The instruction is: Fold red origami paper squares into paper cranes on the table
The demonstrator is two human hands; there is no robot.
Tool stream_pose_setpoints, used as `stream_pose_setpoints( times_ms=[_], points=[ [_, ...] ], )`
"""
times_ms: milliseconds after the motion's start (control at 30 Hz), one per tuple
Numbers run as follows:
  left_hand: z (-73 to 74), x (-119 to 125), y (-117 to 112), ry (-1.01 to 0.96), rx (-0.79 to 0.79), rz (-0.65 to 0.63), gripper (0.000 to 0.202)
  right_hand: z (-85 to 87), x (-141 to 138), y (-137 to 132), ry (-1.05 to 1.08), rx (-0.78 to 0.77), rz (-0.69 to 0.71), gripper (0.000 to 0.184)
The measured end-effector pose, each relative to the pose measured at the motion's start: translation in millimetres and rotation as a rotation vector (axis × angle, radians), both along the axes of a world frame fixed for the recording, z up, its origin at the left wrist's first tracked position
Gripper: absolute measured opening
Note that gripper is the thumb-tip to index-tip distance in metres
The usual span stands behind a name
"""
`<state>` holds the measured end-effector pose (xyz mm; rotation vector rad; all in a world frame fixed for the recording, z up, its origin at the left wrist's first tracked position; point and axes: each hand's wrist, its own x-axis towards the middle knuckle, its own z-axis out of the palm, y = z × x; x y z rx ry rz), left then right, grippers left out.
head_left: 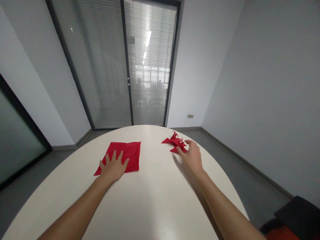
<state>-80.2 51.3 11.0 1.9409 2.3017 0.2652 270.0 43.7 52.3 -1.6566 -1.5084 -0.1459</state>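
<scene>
Directions are read from the wearer, twelve o'clock being straight ahead; the left forearm (pixel 81 210) enters from ten o'clock and the right forearm (pixel 222 206) from two, both bare and extended over a round, cream-white table (pixel 150 203); at between two and three, low down, a black and orange-red item (pixel 296 215) is cut off by the edge of view, its kind uncertain.

At eleven o'clock the left hand (pixel 113 169) lies palm down on a red sheet (pixel 131 154), fingers spread and gripping nothing; the sheet is flat to the table, creased, its near-left corner drawn out to a point.

At one o'clock the right hand (pixel 193 158) is at the red folded cranes (pixel 176 142), thumb and fingers bent about their near right side; the thumb meets a wing; whether the fingers grasp or merely touch cannot be told; at least two cranes overlap, between twelve and one, near the table's far edge and well apart from the sheet.

Beyond the table runs a grey floor (pixel 223 141); between twelve and one a small wall plate (pixel 190 116) sits low on the wall (pixel 193 66); from eleven to twelve stand dark-framed glass panels (pixel 105 73) with horizontal blinds (pixel 152 110).
</scene>
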Motion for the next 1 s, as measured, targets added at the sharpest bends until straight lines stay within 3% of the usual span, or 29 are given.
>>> stream_pose_setpoints(
  times_ms=[67,133,233,333,433,533,633,800,1000],
  points=[
    [-0.8,-10.3,4.8,0.001,0.034,0.06,0.075,-9.1,9.5,6.0,0.047,-0.106,-0.054,0.046],
    [2.1,-13.3,6.4,0.022,0.112,0.099,0.075,-15.2,14.5,9.5,0.072,-0.184,-0.095,0.038],
    [14.5,1.5,0.5,0.023,0.336,-0.001,0.069,-15.4,14.0,11.2,0.131,-0.181,-0.075,0.022],
    [27.8,36.0,-16.7,-0.16,0.496,-0.273,0.051,-9.1,-0.4,6.8,0.306,-0.075,0.109,0.02],
    [30.1,72.9,-41.5,-0.399,0.449,-0.455,0.049,-4.7,-30.9,-6.9,0.396,0.003,0.398,0.018],
    [23.2,95.2,-62.5,-0.583,0.367,-0.556,0.063,-5.1,-66.0,-25.8,0.434,-0.043,0.58,0.015],
    [17.3,100.3,-68.9,-0.753,0.315,-0.513,0.063,-8.6,-88.4,-38.3,0.515,-0.126,0.712,0.016],
    [13.3,94.7,-55.0,-1.034,0.285,-0.444,0.02,-15.1,-93.4,-37.6,0.638,-0.178,0.84,0.026],
    [10.4,90.6,-46.8,-1.187,0.331,-0.367,0.017,-16.9,-95.7,-36.8,0.717,-0.235,0.941,0.045]
  ],
)
